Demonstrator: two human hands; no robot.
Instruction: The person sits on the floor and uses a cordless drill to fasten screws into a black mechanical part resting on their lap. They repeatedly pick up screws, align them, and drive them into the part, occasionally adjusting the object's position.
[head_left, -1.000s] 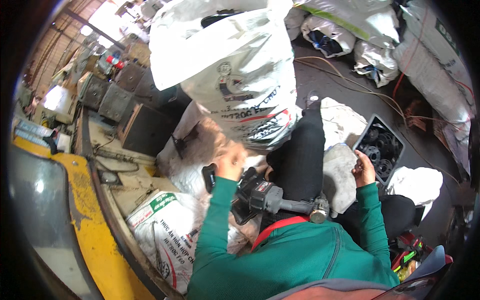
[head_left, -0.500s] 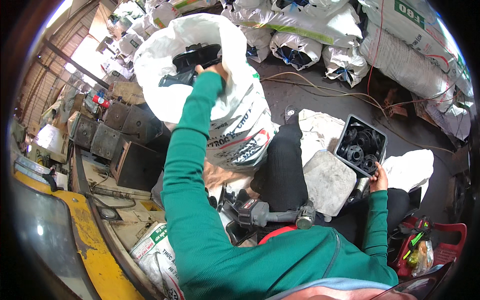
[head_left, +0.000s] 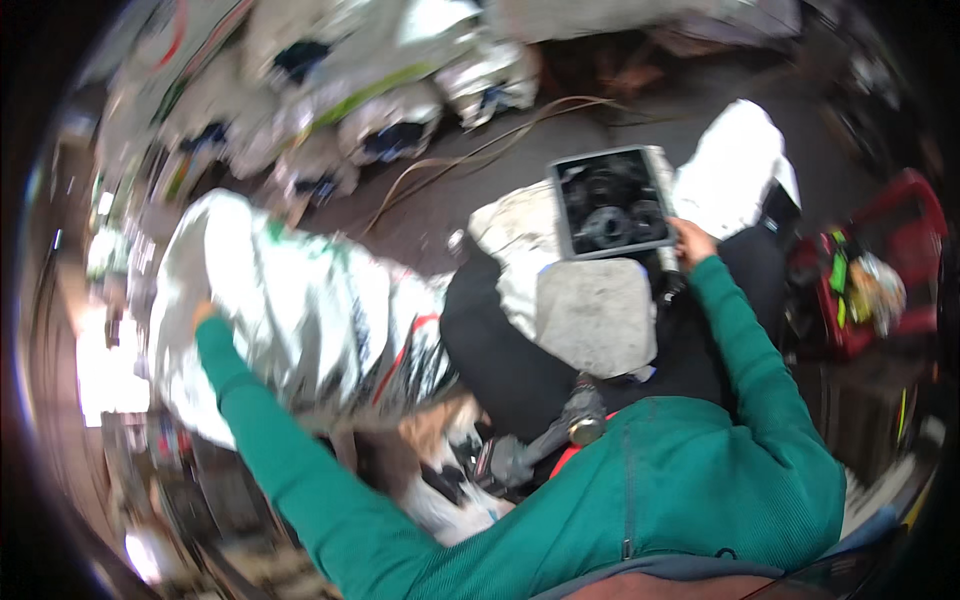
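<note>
My left hand (head_left: 205, 314) reaches into the mouth of a large white woven sack (head_left: 300, 300) on the left; its fingers are hidden, and what they touch inside cannot be seen. On the right, my right hand (head_left: 692, 243) grips the near right edge of a grey plastic bin (head_left: 615, 250). Several black round parts with holes, like flanged wheels (head_left: 605, 228), lie in that bin. Just in front of the bin, a worn whitish flat slab (head_left: 597, 318) rests by my legs. A grey cordless power tool (head_left: 520, 458) lies close to my body.
Several stuffed white sacks (head_left: 390, 120) are piled at the back. A pale hose (head_left: 480, 155) runs over the dark floor. To the right stands a red plastic basket (head_left: 915, 240) with small items. White cloth or sacking (head_left: 735, 165) lies beyond my right hand.
The view has swung left and blurred. My left hand was on black parts in the sack's mouth; now it is by the sack's inner side. My right hand stays on the bin.
</note>
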